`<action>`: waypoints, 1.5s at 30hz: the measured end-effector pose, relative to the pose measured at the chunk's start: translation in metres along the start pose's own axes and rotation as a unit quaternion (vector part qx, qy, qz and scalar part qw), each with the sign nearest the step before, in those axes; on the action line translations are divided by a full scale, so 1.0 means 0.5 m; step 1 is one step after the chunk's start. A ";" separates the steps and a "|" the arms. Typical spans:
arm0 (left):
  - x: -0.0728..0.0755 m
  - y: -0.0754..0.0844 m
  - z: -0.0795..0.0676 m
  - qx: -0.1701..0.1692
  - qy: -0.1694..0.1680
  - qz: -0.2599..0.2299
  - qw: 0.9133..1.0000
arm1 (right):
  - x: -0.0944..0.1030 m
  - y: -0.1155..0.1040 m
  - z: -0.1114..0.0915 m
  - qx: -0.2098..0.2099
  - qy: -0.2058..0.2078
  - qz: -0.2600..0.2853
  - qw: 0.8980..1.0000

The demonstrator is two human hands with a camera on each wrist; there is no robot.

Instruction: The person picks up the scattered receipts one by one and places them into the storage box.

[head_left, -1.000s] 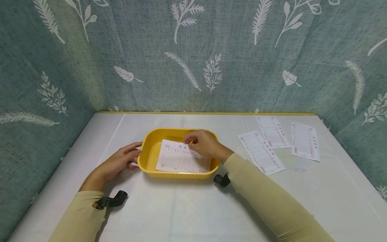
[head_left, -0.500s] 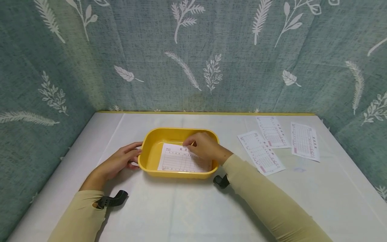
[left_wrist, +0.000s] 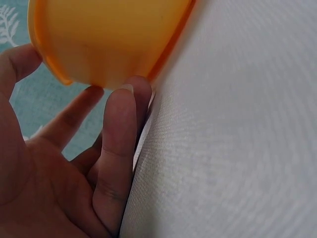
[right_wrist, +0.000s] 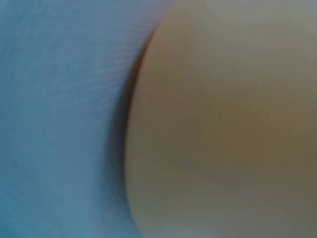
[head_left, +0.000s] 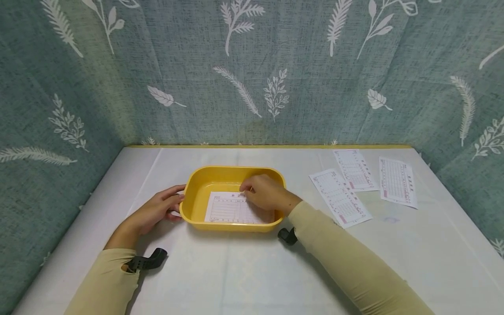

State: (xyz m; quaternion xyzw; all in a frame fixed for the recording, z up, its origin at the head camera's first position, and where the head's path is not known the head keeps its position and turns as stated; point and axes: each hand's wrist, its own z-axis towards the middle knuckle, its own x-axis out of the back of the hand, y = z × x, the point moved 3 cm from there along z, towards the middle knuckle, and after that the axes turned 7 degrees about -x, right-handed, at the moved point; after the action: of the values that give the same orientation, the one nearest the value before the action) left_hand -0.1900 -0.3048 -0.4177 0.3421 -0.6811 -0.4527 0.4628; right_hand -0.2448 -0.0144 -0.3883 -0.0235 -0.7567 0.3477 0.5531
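A yellow plastic basin (head_left: 197,197) stands on the table, and a printed paper slip (head_left: 226,209) lies low inside it. My right hand (head_left: 265,192) reaches into the basin over its right side, pinching the slip's far edge between thumb and fingers; the hand covers the slip's right part. My left hand (head_left: 157,208) is at the basin's left end. In the left wrist view, its loosely bent fingers (left_wrist: 119,124) touch the outer wall of the basin (left_wrist: 114,44) without wrapping it. The right wrist view shows only the basin's blurred outer wall (right_wrist: 213,124), with no hand visible.
Three more printed slips lie to the right: a near one (head_left: 340,199), a far one (head_left: 356,170) and a rightmost one (head_left: 397,181). The near and far slips touch or overlap. A patterned green curtain (head_left: 252,100) rises behind the white tabletop (head_left: 236,271).
My right hand has lowered the slip toward the basin's floor, so its far edge sits nearer the front. My left hand has stayed at the basin's end.
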 end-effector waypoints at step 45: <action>0.003 -0.008 0.002 0.010 0.000 0.011 1.000 | 0.156 0.146 -0.209 0.027 0.316 0.079 0.945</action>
State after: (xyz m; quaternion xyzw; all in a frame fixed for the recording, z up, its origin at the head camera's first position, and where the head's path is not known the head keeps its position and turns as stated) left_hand -0.1915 -0.3071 -0.4209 0.3395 -0.6890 -0.4410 0.4643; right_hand -0.2112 0.1259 -0.3494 -0.1770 -0.5294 0.3857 0.7346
